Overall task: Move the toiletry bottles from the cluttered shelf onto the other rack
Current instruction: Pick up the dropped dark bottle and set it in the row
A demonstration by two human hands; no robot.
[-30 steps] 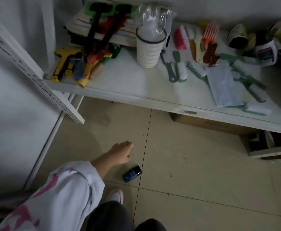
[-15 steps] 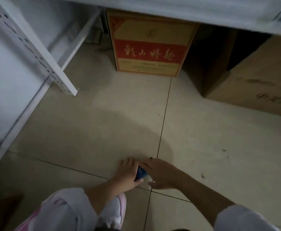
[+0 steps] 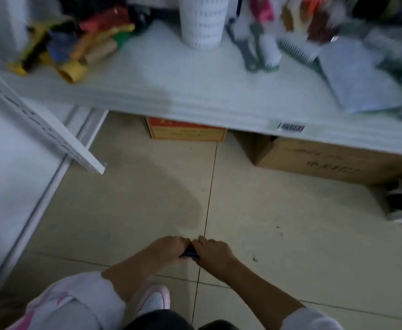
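Both hands meet low over the tiled floor (image 3: pixel 290 222), fingers curled round a small dark blue object (image 3: pixel 190 253), the left hand (image 3: pixel 169 250) gripping its left end and the right hand (image 3: pixel 213 252) its right end. So little of it shows that I cannot tell whether it is one of the toiletry bottles. It sits between the palms, near the person's pink-and-white shoe (image 3: pixel 156 300). Farther off stands the cluttered shelf (image 3: pixel 195 101), with a white perforated holder (image 3: pixel 202 22) and some brushes (image 3: pixel 264 51) on it. This looks like a pickup from the floor; next comes lifting the object and carrying it to the other rack, which is out of sight.
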